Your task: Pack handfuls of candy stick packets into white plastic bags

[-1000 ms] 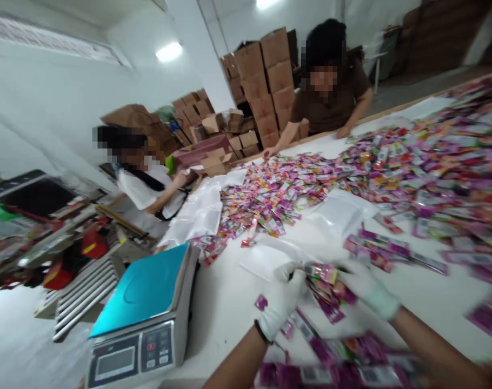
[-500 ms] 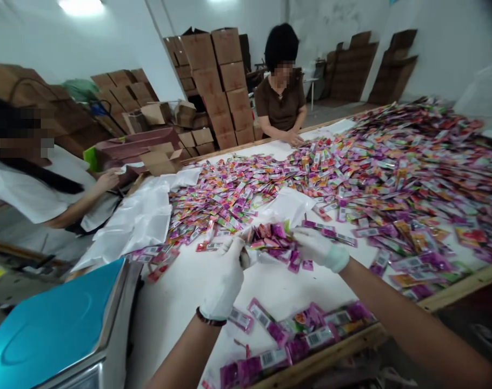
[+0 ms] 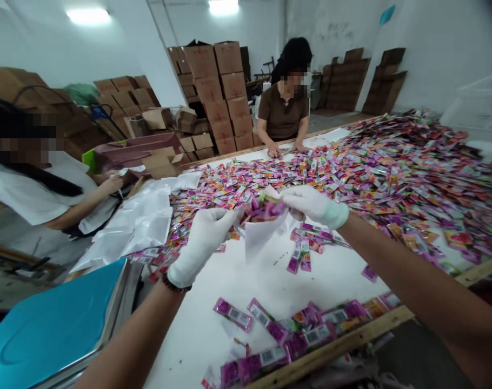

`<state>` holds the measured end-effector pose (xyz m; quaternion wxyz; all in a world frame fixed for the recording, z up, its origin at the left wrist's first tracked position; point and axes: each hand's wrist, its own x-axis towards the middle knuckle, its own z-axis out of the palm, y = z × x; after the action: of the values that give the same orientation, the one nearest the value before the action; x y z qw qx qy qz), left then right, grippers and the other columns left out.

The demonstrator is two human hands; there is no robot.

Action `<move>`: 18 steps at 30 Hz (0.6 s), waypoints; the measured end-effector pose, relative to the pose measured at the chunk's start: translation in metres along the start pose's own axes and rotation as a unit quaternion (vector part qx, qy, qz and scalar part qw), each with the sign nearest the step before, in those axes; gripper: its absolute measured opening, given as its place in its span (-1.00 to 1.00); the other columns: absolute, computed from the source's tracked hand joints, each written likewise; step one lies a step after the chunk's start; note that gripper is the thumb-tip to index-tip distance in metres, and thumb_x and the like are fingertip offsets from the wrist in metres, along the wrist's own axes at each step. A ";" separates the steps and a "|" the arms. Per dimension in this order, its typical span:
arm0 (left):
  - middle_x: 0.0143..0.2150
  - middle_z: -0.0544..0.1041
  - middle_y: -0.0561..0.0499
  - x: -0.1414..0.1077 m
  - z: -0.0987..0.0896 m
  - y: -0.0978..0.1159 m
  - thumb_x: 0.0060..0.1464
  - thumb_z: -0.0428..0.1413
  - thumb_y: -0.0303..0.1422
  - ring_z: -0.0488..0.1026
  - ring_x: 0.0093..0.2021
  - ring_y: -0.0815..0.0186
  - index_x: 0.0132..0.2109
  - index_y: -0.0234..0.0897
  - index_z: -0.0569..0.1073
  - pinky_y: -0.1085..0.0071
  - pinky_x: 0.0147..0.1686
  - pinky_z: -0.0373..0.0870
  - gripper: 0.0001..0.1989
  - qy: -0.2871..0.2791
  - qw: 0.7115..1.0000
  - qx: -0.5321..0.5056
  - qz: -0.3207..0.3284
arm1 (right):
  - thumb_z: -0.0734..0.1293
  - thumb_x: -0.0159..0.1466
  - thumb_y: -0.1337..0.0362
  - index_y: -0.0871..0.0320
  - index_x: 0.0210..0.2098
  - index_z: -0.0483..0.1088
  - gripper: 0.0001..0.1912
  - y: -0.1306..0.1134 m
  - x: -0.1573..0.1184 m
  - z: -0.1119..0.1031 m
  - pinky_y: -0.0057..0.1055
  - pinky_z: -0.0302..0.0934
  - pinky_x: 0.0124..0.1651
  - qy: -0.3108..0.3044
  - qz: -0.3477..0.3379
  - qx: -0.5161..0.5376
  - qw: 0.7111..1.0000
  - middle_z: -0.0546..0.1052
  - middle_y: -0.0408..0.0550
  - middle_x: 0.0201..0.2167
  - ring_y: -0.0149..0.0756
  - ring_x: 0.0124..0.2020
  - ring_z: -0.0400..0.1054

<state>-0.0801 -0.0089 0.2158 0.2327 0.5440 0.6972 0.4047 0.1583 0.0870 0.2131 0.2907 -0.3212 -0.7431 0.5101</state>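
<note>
A white bag [image 3: 259, 240] hangs upright over the white table, its mouth spread and filled at the top with purple packets [image 3: 266, 209]. My left hand [image 3: 205, 237], in a white glove, pinches the left side of the bag's rim. On the right side of the rim, my gloved right hand [image 3: 311, 205] grips with thumb and fingers. Behind the bag spreads a wide pile of small purple, red and orange packets [image 3: 376, 156]. A few loose packets [image 3: 299, 255] lie just right of the bag.
A scale with a blue top [image 3: 59, 319] stands at the lower left. Filled white bags [image 3: 136, 216] lie behind it. Packets [image 3: 278, 359] line the wooden front edge [image 3: 331, 356]. One person [image 3: 284, 113] works across the table, another [image 3: 31, 183] sits at the left. Cartons [image 3: 217, 81] are stacked behind.
The bag has been lifted off the table and hangs upright between my hands. My left hand has moved left and up, my right hand up. Several packets lie where the bag was.
</note>
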 end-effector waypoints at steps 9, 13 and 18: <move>-0.72 0.20 0.13 0.015 -0.026 0.041 0.02 0.07 -0.25 0.07 -0.66 0.48 -0.63 -0.30 0.28 0.49 -0.60 -0.06 -0.66 -0.023 0.988 0.144 0.055 | 0.23 0.15 0.21 0.14 -0.57 0.23 -0.80 -0.013 0.002 0.001 -0.50 -0.02 -0.62 -0.001 -0.032 0.020 0.999 0.22 -0.29 -0.76 -0.49 -0.72 0.06; -0.61 0.36 0.08 0.002 -0.012 0.046 0.04 0.05 -0.31 0.26 -0.54 0.39 -0.55 -0.29 0.44 0.44 -0.50 0.06 -0.74 0.028 0.952 0.261 0.159 | 0.21 0.21 0.24 0.14 -0.62 0.20 -0.72 0.005 -0.014 0.009 -0.52 0.06 -0.52 -0.007 -0.065 -0.132 0.989 0.30 -0.25 -0.71 -0.48 -0.64 0.19; -0.17 0.57 -0.05 -0.035 0.028 0.007 0.22 -0.02 -0.25 0.46 -0.22 0.25 -0.18 -0.21 0.58 0.37 -0.21 0.32 -0.71 -0.098 0.919 0.287 0.253 | 0.14 0.31 0.23 0.16 -0.54 0.31 -0.67 0.074 -0.063 0.035 -0.48 0.15 -0.50 -0.090 0.062 -0.173 0.979 0.42 -0.17 -0.66 -0.42 -0.62 0.29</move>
<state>-0.0439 -0.0331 0.2012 0.0235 0.7827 0.5961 0.1772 0.1849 0.0385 0.1261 0.1305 -0.3646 -0.8218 0.4179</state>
